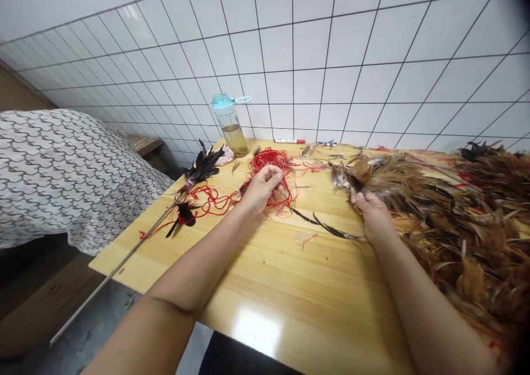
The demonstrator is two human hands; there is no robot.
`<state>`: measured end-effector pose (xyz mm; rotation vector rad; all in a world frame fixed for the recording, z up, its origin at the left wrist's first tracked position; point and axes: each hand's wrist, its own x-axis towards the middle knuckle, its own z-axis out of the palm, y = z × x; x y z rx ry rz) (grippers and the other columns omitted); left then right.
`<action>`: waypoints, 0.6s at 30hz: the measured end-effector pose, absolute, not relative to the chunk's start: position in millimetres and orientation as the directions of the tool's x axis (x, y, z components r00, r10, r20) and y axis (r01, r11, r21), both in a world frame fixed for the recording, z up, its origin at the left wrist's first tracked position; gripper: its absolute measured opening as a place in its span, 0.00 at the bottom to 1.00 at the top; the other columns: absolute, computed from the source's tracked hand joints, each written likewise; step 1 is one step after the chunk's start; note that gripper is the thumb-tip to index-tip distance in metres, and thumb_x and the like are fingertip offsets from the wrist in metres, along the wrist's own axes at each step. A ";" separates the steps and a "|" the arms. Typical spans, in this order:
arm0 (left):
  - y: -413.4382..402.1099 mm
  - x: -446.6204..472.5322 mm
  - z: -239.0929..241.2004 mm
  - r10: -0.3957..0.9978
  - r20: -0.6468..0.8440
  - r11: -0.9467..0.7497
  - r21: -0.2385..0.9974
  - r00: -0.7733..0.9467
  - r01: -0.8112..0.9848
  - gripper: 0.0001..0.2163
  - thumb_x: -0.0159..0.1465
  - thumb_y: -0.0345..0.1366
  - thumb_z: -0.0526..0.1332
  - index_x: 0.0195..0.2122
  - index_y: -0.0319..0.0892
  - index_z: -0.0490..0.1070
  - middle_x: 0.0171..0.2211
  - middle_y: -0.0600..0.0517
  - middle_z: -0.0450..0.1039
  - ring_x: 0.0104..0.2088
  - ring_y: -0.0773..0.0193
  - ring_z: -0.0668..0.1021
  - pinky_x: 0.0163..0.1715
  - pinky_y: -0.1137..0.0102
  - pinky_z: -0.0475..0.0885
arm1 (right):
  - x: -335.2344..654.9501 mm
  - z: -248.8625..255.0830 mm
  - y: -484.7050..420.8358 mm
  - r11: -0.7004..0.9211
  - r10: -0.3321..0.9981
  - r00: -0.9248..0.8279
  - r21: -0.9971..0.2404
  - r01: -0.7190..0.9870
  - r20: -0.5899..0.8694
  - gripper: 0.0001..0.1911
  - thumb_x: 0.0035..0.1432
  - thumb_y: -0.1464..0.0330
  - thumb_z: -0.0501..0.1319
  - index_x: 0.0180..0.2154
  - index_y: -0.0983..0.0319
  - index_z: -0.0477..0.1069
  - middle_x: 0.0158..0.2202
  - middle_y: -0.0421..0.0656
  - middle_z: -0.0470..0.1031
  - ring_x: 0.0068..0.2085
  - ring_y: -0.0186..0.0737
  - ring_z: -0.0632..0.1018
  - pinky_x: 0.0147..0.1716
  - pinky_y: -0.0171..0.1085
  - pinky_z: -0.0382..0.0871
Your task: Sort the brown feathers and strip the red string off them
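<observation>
Centrally, the left hand [265, 190] is positioned over a tangle of red string [271, 157] on the wooden table [281, 275]. Its thumb and index finger are drawn together in a narrow pinch; whether a strand is gripped between them cannot be told. The right hand [372, 215] is placed at the near edge of a bundle of brown feathers [381, 176], with the thumb laid close to the fingers. Contact with the bundle is indicated, but how much of it is gripped cannot be determined. Long dark feathers [331, 228] are situated just left of the right wrist.

A larger feather pile [472, 253] is spread along the right side of the table. At the left, a stick [111, 273] is laid across the table edge, its lower end projecting beyond it; black feathers [202, 165] are located at its upper end.

Near the tiled wall [310, 82], a red-and-white marker [290, 141] is laid flat. Print is carried on its white barrel but is too small to be read. A blue-and-white item [329, 143] is placed to its right, its markings likewise illegible. A blue-lidded bottle [232, 126], partly filled with yellowish liquid, is stood upright to the left.
</observation>
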<state>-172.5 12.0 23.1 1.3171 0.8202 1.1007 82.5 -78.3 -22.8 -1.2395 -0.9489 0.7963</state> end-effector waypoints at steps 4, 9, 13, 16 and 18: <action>15.9 -173.6 10.1 0.947 0.172 -0.196 0.978 0.270 0.067 0.08 0.60 0.34 0.57 0.41 0.41 0.65 0.32 0.53 0.70 0.29 0.73 0.73 0.30 0.76 0.66 | 71.9 -17.9 -81.3 0.102 0.950 0.304 -0.991 -0.091 0.070 0.18 0.44 0.54 0.65 0.23 0.59 0.63 0.24 0.37 0.64 0.23 0.31 0.59 0.22 0.35 0.50; 14.8 -181.8 11.8 0.856 0.464 -0.515 0.726 0.228 0.455 0.06 0.60 0.30 0.56 0.39 0.41 0.67 0.38 0.50 0.69 0.37 0.67 0.72 0.41 0.70 0.68 | 57.7 -11.0 -86.4 0.073 0.979 0.199 -0.987 -0.144 0.044 0.19 0.45 0.54 0.66 0.22 0.59 0.62 0.23 0.37 0.62 0.22 0.30 0.60 0.21 0.34 0.51; 8.2 -183.3 16.2 0.805 0.508 -0.581 0.563 0.308 0.588 0.04 0.62 0.32 0.54 0.32 0.41 0.68 0.35 0.49 0.68 0.37 0.64 0.71 0.42 0.67 0.67 | 54.3 -9.2 -87.8 0.073 0.979 0.197 -0.989 -0.133 0.046 0.19 0.45 0.53 0.65 0.22 0.59 0.62 0.23 0.38 0.62 0.22 0.31 0.60 0.20 0.35 0.51; 5.7 -184.7 17.9 0.764 0.586 -0.603 0.498 0.271 0.623 0.06 0.63 0.32 0.53 0.37 0.42 0.69 0.39 0.48 0.68 0.42 0.61 0.71 0.45 0.66 0.66 | 53.9 -9.1 -87.7 0.061 0.978 0.205 -0.989 -0.136 0.033 0.20 0.43 0.53 0.66 0.22 0.59 0.62 0.24 0.38 0.63 0.22 0.30 0.60 0.20 0.35 0.51; 5.9 -186.8 18.6 0.734 0.634 -0.612 0.460 0.244 0.644 0.09 0.63 0.30 0.53 0.41 0.42 0.70 0.41 0.47 0.68 0.44 0.60 0.70 0.47 0.65 0.65 | 53.6 -8.8 -87.7 0.048 0.977 0.215 -0.988 -0.148 0.016 0.21 0.41 0.53 0.67 0.21 0.59 0.62 0.23 0.38 0.64 0.22 0.30 0.60 0.20 0.34 0.51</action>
